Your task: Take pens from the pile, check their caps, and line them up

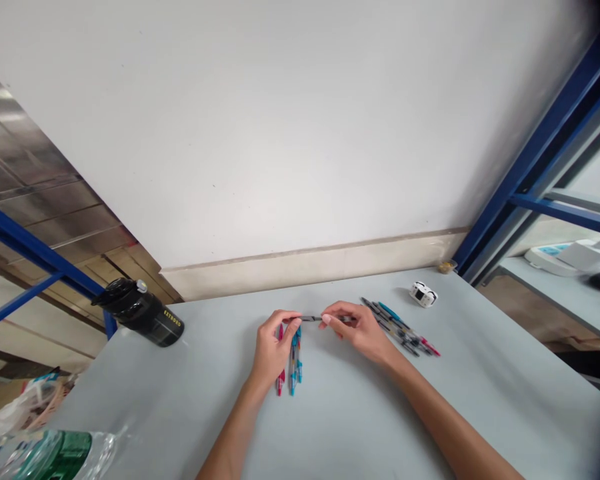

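A slim dark pen (pixel 312 319) is held level just above the bench (pixel 360 413), its long axis running left to right, roughly parallel to the far edge of the bench. The left hand (pixel 273 350) pinches its left end between thumb and fingertips; the right hand (pixel 357 330) pinches the right end the same way, so both hands are closed on the one pen. Which end carries the tip is too small to tell.

Under the left hand lie a few pens with red and blue parts (pixel 291 367), their long axes pointing toward and away from the person. Just right of the right hand lies a loose group of dark pens (pixel 400 328), slanting from far-left to near-right.

Both forearms come in from the near edge, converging toward the middle of the bench, wrists low.

Bare bench surface lies open in front of the hands up to the wall (pixel 280 147), and widely to the near side. A small white device (pixel 423 295) sits near the far right corner; a black bottle (pixel 140 312) stands at the far left edge, and a clear bottle with a green band (pixel 45 455) lies at the near left corner. Blue shelving frames (pixel 540 167) flank both sides.
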Tool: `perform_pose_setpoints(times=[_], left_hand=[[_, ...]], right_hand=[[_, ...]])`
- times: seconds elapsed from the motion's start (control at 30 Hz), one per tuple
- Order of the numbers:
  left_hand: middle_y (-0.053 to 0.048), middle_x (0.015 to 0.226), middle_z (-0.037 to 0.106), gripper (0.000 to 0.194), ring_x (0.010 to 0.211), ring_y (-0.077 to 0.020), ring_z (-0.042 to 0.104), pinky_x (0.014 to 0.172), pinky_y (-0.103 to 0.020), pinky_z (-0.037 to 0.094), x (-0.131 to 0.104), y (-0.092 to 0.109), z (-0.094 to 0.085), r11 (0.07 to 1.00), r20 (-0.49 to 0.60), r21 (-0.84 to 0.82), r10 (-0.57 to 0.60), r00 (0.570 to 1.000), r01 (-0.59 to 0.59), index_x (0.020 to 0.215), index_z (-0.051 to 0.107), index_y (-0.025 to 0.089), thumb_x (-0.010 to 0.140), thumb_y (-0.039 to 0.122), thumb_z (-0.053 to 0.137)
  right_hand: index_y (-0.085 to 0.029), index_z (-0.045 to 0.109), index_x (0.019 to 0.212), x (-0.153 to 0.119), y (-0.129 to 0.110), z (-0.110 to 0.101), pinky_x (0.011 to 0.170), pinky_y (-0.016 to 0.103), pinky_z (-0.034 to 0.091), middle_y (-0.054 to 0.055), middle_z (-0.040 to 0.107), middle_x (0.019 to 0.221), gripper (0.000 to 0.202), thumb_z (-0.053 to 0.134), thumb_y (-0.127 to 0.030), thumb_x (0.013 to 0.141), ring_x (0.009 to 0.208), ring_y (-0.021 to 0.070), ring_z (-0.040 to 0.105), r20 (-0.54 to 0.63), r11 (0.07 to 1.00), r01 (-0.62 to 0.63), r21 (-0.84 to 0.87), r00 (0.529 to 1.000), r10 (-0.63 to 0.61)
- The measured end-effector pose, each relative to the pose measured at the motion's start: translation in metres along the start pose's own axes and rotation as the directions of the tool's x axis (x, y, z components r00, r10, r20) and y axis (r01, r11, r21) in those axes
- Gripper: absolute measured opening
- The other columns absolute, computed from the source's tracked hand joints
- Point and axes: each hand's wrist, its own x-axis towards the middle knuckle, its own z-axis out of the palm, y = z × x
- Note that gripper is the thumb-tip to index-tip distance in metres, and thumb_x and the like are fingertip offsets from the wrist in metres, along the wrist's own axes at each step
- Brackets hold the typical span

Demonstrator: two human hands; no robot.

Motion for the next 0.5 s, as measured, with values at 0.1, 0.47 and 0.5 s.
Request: perform_pose_setpoints(times=[0.1,0.47,0.5], left_hand=[[-0.005,0.096,0.081,0.029,0.096,-0.0229,0.076,0.093,-0.036,0.059,0.0,-0.001,0.001,0.994,-0.025,-0.044,-0.105,0.994,0.104,0.107,0.08,0.024,0.104,0.049,0.067],[-0.004,0.1,0.08,0.018,0.097,-0.0223,0.076,0.091,-0.038,0.06,-0.005,-0.001,0.005,0.999,0.065,0.039,-0.022,0.998,0.02,0.101,0.079,0.027,0.101,0.043,0.072],[-0.004,0.1,0.079,0.016,0.096,-0.0217,0.076,0.09,-0.037,0.06,-0.006,0.0,0.005,0.999,0.071,0.041,-0.003,0.997,0.0,0.101,0.079,0.027,0.101,0.042,0.072]], right_hand=[[-0.023,0.077,0.104,0.002,-0.001,-0.003,0.058,0.031,0.042,0.003,0.072,0.081,0.034,0.077,-0.056,0.097,0.062,0.0161,0.051,-0.088,0.987,-0.004,0.159,0.996,0.019],[-0.024,0.075,0.099,0.006,0.016,0.007,0.081,0.034,0.05,0.008,0.073,0.116,0.029,0.077,-0.053,0.099,0.088,0.0193,0.062,-0.192,0.926,0.038,0.376,0.981,0.037],[-0.023,0.074,0.097,0.006,0.015,0.008,0.086,0.035,0.051,0.008,0.075,0.116,0.031,0.077,-0.054,0.099,0.095,0.0213,0.065,-0.18,0.909,0.027,0.417,0.982,0.054]])
